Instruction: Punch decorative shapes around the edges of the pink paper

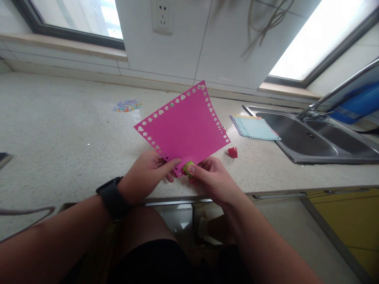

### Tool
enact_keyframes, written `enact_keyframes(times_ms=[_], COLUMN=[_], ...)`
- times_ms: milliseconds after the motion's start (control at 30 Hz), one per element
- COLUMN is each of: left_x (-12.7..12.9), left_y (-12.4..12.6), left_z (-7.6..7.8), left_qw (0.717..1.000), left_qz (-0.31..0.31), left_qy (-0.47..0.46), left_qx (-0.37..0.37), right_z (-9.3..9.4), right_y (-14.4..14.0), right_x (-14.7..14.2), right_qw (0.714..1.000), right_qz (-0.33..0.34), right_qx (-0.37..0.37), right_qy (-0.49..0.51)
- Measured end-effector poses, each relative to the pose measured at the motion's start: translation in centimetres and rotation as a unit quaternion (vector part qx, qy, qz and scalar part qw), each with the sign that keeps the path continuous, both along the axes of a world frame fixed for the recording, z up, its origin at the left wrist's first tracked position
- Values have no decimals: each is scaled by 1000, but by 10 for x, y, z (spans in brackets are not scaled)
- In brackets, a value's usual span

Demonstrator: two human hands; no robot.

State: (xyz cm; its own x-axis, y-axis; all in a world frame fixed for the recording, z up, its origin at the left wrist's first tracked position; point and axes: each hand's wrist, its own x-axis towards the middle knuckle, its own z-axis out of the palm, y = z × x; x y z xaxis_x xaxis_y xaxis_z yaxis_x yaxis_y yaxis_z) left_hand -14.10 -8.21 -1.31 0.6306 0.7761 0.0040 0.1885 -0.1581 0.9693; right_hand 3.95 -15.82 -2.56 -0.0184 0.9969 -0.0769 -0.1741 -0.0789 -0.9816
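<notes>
A sheet of pink paper (186,126) is held up at a slant over the counter's front edge. Cut-out hearts, stars and flowers line three of its edges. My left hand (148,171) pinches the near left corner, thumb on top and fingers beneath. In my right hand (211,173) is a small green craft punch (188,169), gripped with the thumb on top and set on the paper's near edge. The fingers under the punch are partly hidden. A red craft punch (232,152) lies on the counter to the right of the paper.
Patterned-edge sheets (256,128) are stacked beside the steel sink (302,144) at the right, slightly over its rim. Small coloured paper bits (128,105) lie in a heap at the back left of the speckled counter (59,130). A tiled wall with a socket (162,16) stands behind.
</notes>
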Motion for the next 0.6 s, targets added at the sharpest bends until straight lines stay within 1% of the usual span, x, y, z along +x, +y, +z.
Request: enact_keyframes(times_ms=[167, 500, 600], left_x=[1, 0, 0], left_y=[-1, -3, -2], left_z=[1, 1, 0], left_qw=[1000, 1000, 1000], left_qz=[-3, -12, -13], left_qy=[-13, -10, -6], left_qx=[2, 7, 12], right_z=[0, 2, 2], right_y=[1, -1, -1], right_x=[0, -4, -2], right_qw=[1000, 1000, 1000], right_qz=[-5, -16, -5], right_qx=[4, 12, 10], right_qy=[1, -1, 18])
